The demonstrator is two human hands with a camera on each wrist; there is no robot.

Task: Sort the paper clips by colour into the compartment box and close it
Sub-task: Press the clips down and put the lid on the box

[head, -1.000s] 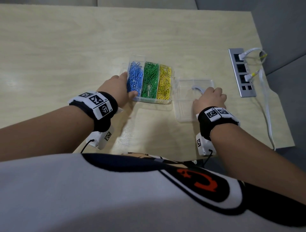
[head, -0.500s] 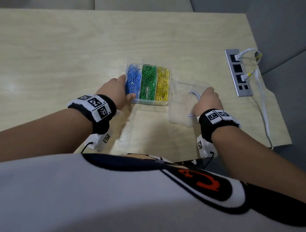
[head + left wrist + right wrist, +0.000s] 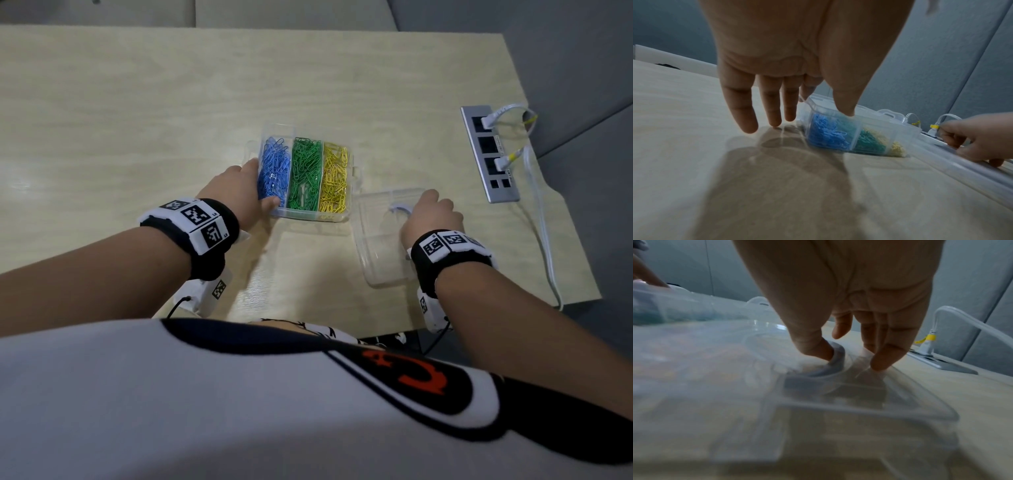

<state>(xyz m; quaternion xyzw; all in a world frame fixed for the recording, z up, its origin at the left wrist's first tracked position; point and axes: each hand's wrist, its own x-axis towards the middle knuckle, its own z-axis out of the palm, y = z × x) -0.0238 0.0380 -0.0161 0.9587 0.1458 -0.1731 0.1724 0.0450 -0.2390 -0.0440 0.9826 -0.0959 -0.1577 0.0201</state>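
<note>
The clear compartment box (image 3: 310,217) stands open mid-table, with blue clips (image 3: 274,171), green clips (image 3: 305,174) and yellow clips (image 3: 335,178) each in their own compartment. My left hand (image 3: 255,186) steadies the box's left side with straight fingers, the thumb (image 3: 845,110) resting on the rim at the near-left corner. The hinged lid (image 3: 380,246) lies open to the right of the box. My right hand (image 3: 423,210) pinches the lid's right edge, with the thumb (image 3: 816,348) pressed inside by the handle recess and the fingers curled over the rim.
A grey power strip (image 3: 489,157) with white cables (image 3: 541,219) plugged in lies at the table's right edge. The table's notched right corner is close behind my right hand. Bare wooden table (image 3: 137,120) stretches to the left and far side.
My right hand has shifted from lying on the lid to pinching its right edge. My left hand has stayed against the box's left side.
</note>
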